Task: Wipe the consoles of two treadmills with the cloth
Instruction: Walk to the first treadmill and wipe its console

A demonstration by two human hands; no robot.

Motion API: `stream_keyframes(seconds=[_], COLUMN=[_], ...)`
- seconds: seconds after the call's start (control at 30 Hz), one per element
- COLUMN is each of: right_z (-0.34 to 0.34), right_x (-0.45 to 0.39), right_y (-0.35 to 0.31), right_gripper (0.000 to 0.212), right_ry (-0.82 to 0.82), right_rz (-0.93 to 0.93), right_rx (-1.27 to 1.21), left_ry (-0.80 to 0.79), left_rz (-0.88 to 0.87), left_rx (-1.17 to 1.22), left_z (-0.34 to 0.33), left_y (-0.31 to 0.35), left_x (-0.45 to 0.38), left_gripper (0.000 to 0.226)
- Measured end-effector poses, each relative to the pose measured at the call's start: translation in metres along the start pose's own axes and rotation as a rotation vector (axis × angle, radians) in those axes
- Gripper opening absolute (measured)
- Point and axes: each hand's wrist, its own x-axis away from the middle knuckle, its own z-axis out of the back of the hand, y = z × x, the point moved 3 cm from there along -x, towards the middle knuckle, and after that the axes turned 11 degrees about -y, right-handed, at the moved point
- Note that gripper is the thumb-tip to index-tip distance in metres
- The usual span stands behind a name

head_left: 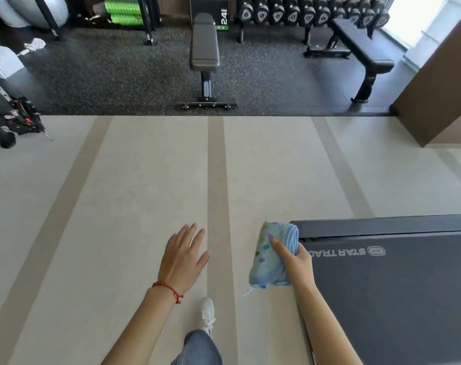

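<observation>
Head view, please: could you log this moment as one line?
right hand: holds rolled light-blue dotted cloth | left hand: open, empty | dark grey treadmill deck: at right | console: not visible

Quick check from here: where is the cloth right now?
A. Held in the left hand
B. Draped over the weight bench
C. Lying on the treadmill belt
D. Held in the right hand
D: the right hand grips the folded blue cloth beside the end of the treadmill, while the left hand is spread open and holds nothing.
</observation>
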Motion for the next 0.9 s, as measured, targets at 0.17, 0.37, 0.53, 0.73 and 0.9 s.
stream_keyframes(seconds=[0.17,0.37,0.53,0.73,0.9], right_z=[-0.021,-0.022,-0.005,0.030,0.055], right_x=[-0.075,-0.159,-0.248,-0.350,-0.418], right_y=[-0.043,-0.084,-0.128,-0.199,-0.248], right_gripper=[0.024,0.021,0.011,0.009,0.009], right_ry=[0.052,0.118,0.138,0.156,0.181], right_rz=[-0.016,-0.024,0.008,0.038,0.045], right_rx=[-0.029,-0.086,-0.082,-0.090,-0.110], left_ry=[0.025,0.009,0.021,0.002,-0.015], left_rz=[-0.042,-0.101,-0.144,-0.183,-0.253], left_rx=[-0.014,-0.033,-0.017,-0.026,-0.055], left_z=[0.039,0.064,0.075,0.110,0.134], left_y=[-0.032,-0.041,-0.028,0.004,0.030], left_x=[-0.098,-0.201,-0.310,-0.436,-0.526], left_gripper=[0.055,0.067,0.055,0.055,0.072])
